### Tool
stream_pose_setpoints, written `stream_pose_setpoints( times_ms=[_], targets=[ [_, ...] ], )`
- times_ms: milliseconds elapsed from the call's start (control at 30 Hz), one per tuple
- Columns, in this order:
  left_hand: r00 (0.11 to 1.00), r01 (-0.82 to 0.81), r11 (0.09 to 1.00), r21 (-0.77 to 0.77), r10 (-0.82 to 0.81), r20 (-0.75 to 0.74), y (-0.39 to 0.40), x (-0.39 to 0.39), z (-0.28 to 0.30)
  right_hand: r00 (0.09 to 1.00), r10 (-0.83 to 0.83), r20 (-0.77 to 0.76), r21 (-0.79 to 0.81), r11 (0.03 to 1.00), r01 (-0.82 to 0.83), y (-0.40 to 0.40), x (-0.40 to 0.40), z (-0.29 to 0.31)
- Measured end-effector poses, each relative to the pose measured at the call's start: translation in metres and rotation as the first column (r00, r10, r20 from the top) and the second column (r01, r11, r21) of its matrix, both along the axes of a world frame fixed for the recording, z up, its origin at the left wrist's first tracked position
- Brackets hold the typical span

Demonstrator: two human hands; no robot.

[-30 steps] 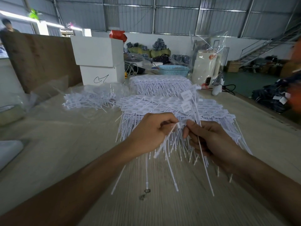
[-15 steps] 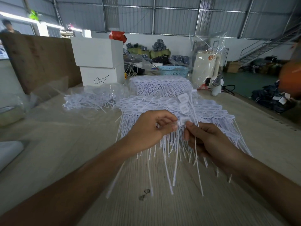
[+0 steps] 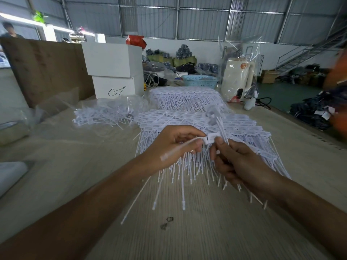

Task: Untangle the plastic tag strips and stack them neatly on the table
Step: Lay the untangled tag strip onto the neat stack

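Hands meet just above the near stack of tag strips [image 3: 202,124] on the wooden table [image 3: 197,231]. The left hand [image 3: 174,147] pinches one white tag strip [image 3: 211,138] near its flat head, while the right hand [image 3: 238,162] grips a blurred bundle of strips [image 3: 218,124] rising over that stack.

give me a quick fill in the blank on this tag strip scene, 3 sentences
1. The left hand and the right hand both pinch white plastic tag ____.
2. The blue basket sits on the ____ side of the tag stack.
3. The two stacked boxes are ____ in colour.

Missing words: strips; far; white
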State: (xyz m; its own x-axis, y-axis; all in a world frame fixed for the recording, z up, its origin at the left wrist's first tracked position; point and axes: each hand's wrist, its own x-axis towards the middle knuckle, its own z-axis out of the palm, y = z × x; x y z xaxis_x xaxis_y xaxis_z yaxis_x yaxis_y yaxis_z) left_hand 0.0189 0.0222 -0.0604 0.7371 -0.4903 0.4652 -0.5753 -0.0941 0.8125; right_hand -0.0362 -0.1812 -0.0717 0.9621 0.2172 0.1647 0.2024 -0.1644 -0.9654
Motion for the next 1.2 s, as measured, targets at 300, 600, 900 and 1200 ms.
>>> stream_pose_setpoints(
  times_ms=[300,600,900,1200],
  targets=[
    [0.998,-0.047,0.993,-0.106,0.042,-0.046,0.0,0.001,0.0,0.988,0.077,-0.134,0.072,0.995,-0.067,0.001,0.001,-0.002],
    [0.993,-0.113,0.982,-0.153,0.104,-0.061,-0.001,0.005,-0.002,0.967,0.134,-0.215,0.165,0.981,-0.099,0.0,-0.001,0.0],
    [0.96,0.114,0.937,-0.331,-0.19,-0.207,-0.002,0.011,-0.009,1.0,-0.025,0.013,-0.012,1.0,0.025,0.001,-0.001,0.001],
    [0.955,0.123,0.959,-0.254,-0.184,-0.231,0.004,0.008,0.0,0.96,-0.267,-0.082,0.125,0.953,0.275,-0.017,0.013,-0.001]
  ],
)
